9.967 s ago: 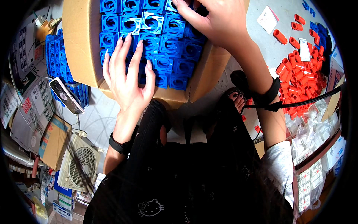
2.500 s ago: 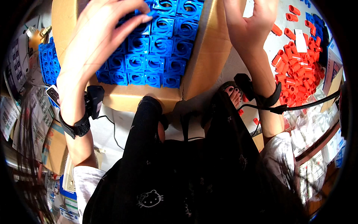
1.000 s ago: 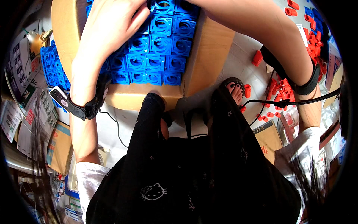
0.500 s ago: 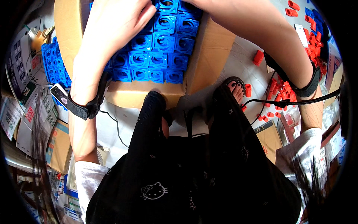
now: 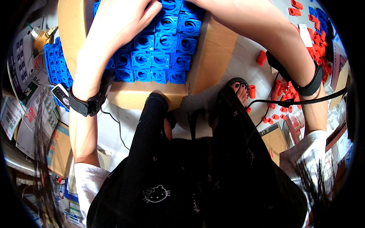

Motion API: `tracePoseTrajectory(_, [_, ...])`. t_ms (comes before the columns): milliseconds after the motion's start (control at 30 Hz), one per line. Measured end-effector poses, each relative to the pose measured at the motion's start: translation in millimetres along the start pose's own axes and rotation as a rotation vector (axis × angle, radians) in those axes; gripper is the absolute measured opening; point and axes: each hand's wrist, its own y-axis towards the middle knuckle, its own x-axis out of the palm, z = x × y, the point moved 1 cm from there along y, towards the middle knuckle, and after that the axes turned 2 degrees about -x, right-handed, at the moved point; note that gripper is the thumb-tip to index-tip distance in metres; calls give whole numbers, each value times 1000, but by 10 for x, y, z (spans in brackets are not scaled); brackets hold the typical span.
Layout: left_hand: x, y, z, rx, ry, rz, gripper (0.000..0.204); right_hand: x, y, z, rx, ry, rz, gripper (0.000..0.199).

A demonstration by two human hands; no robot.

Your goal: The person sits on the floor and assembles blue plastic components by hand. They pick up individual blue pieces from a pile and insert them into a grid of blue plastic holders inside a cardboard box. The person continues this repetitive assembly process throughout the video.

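Note:
Several blue square plastic pieces with round openings [image 5: 166,41] stand in tight rows inside an open cardboard box [image 5: 146,95]. Over the box's far left part reaches my left hand [image 5: 127,17], its thumb bent in against curled fingers. The fingertips run past the upper edge, so whatever they grip is hidden. My right forearm [image 5: 251,22] crosses above the box's right flap toward the same spot. The right hand itself lies beyond the upper edge. Black straps with a cable circle both arms.
Loose red plastic tubes [image 5: 283,91] lie scattered on the floor at the right, with more blue pieces [image 5: 321,21] behind. Another stack of blue pieces [image 5: 57,62] stands left of the box. A plug [image 5: 43,38] and printed cartons [image 5: 26,76] are farther left. My legs frame the box's near side.
My view has shifted very slightly. Both arms hold nearly the same pose, and the blue pieces in the box look unchanged.

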Motion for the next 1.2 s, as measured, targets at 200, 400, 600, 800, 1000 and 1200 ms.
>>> tracePoseTrajectory(200, [27,-165,-1,40,0,65,36,63,20,79,23,97,-83,14])
tracePoseTrajectory(400, [6,-190,7,5,-13,34,38,44,25,74,32,-35,-235,23])
tracePoseTrajectory(600, [-7,-137,47,-63,-40,28,41,176,-19,155,64,266,80,23])
tracePoseTrajectory(800, [-65,-227,-54,-17,-41,179,33,-313,124,56,501,437,-37,19])
tracePoseTrajectory(1000, [-41,-239,21,-77,-116,141,27,-279,-2,4,817,641,-16,22])
tracePoseTrajectory(1200, [46,-360,0,-198,-308,111,17,14,-100,5,402,414,95,28])
